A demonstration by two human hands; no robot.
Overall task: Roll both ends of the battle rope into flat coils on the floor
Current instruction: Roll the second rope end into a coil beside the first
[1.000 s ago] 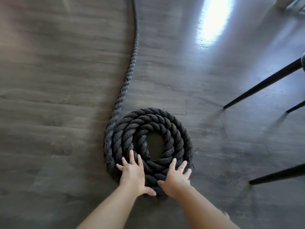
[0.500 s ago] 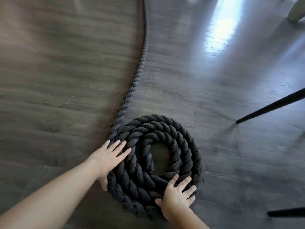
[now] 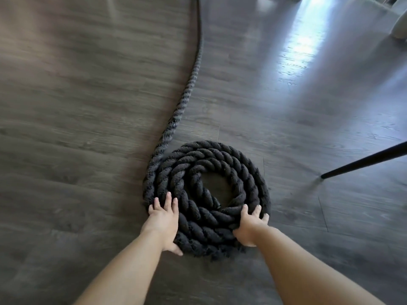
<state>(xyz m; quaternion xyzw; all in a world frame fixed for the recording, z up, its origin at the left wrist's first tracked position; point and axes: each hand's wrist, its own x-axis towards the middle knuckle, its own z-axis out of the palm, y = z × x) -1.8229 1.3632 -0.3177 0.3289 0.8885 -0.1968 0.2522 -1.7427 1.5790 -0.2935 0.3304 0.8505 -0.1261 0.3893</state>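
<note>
The thick black twisted battle rope [image 3: 189, 89] lay on the dark grey wood-plank floor [image 3: 77, 95]. Near the middle of the view, a bit low, part of it was wound into a flat round coil [image 3: 240, 170] w/ about 4 turns and a small bare hole in the centre. The rest of the rope left the coil at its 10 o'clock edge and ran away toward 12 o'clock, up to the top of the view, curving a little.

The left hand [image 3: 163, 219] lay on the coil's outer turn at about 8 o'clock. Its fingers were spread and flat, pointing to 12 o'clock, and the thumb sat low by the coil's near edge. It pressed on the rope, not wrapped round it.

The right hand [image 3: 251, 225] was at about 5 o'clock on the coil. Its fingers were bent over the top of the outer turns, so it was gripping the rope there. Both bare arms came in from 6 o'clock.

A thin black pointed furniture leg [image 3: 363, 160] touched the floor at 3 o'clock, well apart from the coil. A bright patch of light [image 3: 301, 42] shone on the floor at 1 o'clock. Whole view was a bit blurry.
</note>
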